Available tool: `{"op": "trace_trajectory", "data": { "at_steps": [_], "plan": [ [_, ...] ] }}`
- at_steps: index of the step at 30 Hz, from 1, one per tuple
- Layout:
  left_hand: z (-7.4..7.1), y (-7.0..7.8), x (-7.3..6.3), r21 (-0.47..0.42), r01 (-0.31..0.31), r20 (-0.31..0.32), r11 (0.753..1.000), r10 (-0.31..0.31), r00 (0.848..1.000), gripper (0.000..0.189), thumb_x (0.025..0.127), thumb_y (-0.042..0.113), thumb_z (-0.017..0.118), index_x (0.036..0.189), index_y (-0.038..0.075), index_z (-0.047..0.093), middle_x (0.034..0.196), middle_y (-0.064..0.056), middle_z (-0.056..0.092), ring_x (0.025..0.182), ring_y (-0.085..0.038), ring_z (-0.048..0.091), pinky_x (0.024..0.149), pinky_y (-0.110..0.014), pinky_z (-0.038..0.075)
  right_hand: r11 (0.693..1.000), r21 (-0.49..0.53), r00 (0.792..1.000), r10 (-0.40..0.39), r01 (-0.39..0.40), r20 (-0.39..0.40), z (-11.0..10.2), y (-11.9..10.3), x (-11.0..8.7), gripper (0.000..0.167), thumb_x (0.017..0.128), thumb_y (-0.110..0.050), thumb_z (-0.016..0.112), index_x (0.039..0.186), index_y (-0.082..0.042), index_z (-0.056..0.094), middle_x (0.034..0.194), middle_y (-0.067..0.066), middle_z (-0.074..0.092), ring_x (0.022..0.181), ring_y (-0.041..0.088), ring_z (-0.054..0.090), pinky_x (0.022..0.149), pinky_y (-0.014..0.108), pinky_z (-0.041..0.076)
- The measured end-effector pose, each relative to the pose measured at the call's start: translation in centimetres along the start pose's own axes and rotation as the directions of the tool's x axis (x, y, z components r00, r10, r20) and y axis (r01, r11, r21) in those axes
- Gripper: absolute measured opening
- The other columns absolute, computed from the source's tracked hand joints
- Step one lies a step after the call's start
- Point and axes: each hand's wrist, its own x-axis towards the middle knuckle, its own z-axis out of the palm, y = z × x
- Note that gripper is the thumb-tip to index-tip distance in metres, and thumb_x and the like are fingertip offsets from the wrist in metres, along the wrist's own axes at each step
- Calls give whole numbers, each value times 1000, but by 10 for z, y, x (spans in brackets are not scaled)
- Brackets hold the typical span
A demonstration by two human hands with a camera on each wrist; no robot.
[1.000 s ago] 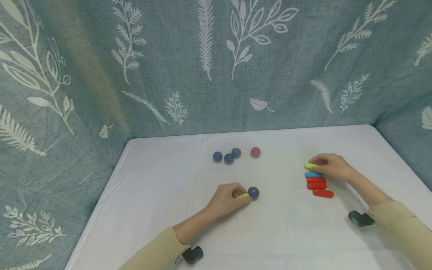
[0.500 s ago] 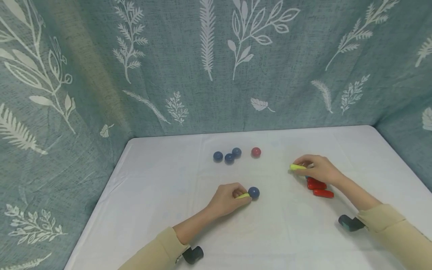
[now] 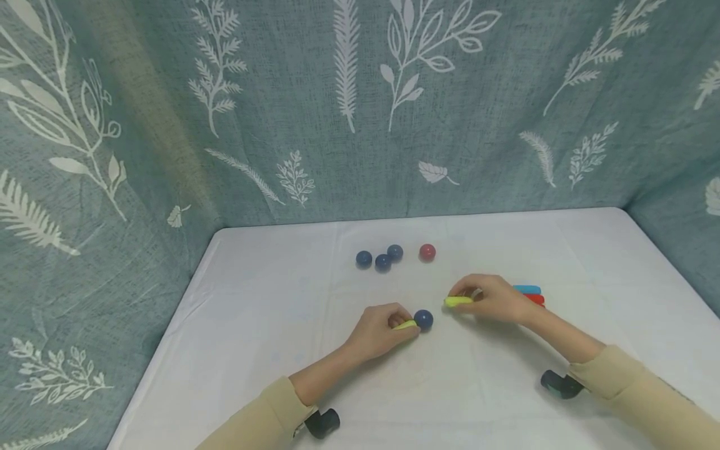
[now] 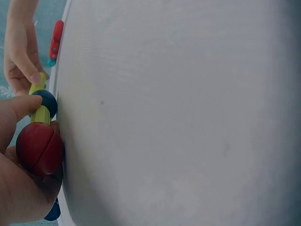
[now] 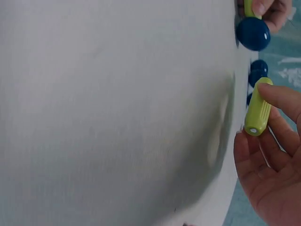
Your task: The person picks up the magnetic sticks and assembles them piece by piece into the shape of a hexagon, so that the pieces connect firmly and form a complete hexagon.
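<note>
My left hand grips a yellow-green magnetic rod close to the tabletop. A dark blue ball sits at that rod's right end. In the left wrist view a red ball shows at its near end, hidden by the hand in the head view. My right hand pinches a second yellow-green rod between thumb and fingers, a short gap to the right of the blue ball. A pale dot marks the near end of this second rod in the right wrist view.
Several dark blue balls and one red ball lie farther back on the white tabletop. Right of my right hand lie a blue rod and red rods, partly covered by it. A patterned cloth hangs behind.
My right hand has carried its yellow-green rod from beside the blue and red rods leftward and nearer, toward the blue ball. The left hand has stayed in place.
</note>
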Motion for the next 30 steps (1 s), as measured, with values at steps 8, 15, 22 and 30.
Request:
{"op": "trace_trajectory", "data": {
  "at_steps": [8, 15, 22, 30],
  "plan": [
    [-1, 1, -1, -3, -9, -4, 1000, 9, 1000, 16, 85, 24, 74, 94, 12, 72, 80, 7, 67, 72, -6, 58, 66, -23, 47, 999, 21, 997, -49, 48, 52, 11, -5, 3, 21, 86, -15, 75, 105, -16, 70, 102, -5, 68, 93, 17, 59, 82, 30, 52],
    [0, 1, -1, -10, -3, -2, 1000, 3, 1000, 16, 85, 25, 74, 94, 12, 72, 79, 7, 67, 71, -6, 58, 65, -23, 47, 998, 9, 994, -64, 63, 85, 15, -13, 3, 21, 85, -12, 74, 106, -15, 69, 102, -6, 67, 92, 15, 59, 82, 30, 52],
    [-1, 2, -1, -17, -3, 1, 1000, 3, 1000, 17, 85, 25, 75, 94, 11, 72, 79, 7, 67, 71, -6, 58, 64, -23, 47, 998, -3, 993, -66, 66, 99, 17, -18, 4, 20, 85, -12, 75, 105, -16, 70, 101, -6, 67, 92, 15, 58, 82, 29, 52],
    [-3, 4, -1, 22, -46, -4, 999, 46, 999, 22, 85, 25, 75, 100, 9, 70, 86, 2, 68, 76, -9, 59, 68, -24, 48, 998, 13, 992, -67, 66, 104, 19, -18, 3, 21, 86, -13, 74, 106, -15, 70, 103, -6, 67, 93, 15, 58, 82, 29, 52]
  ]
}}
